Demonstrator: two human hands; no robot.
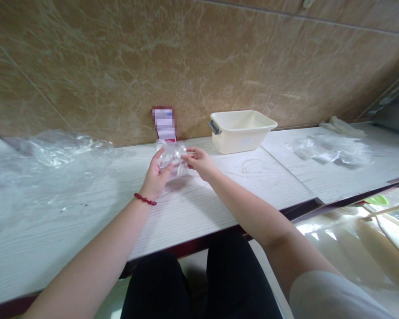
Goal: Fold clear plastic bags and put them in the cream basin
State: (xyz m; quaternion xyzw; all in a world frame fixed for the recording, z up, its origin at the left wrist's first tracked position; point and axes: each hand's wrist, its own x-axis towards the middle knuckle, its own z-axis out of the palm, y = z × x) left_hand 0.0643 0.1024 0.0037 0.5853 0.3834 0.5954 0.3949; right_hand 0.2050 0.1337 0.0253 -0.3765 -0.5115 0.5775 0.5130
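1. Although it is crumpled, the clear plastic bag (pixel 172 158) lies between both hands, above the white table (pixel 219 195) and just in front of a blurred box (pixel 164 124). Its long axis seems to go left to right, but I cannot tell surely.
2. The left hand (pixel 157 176) is spread, with its fingers touching the bag's left side.
3. The right hand (pixel 201 164) has its fingers pressed together and pinches the bag's right edge.
4. A plastic tub (pixel 239 130) stands to the right, well apart from the bag.
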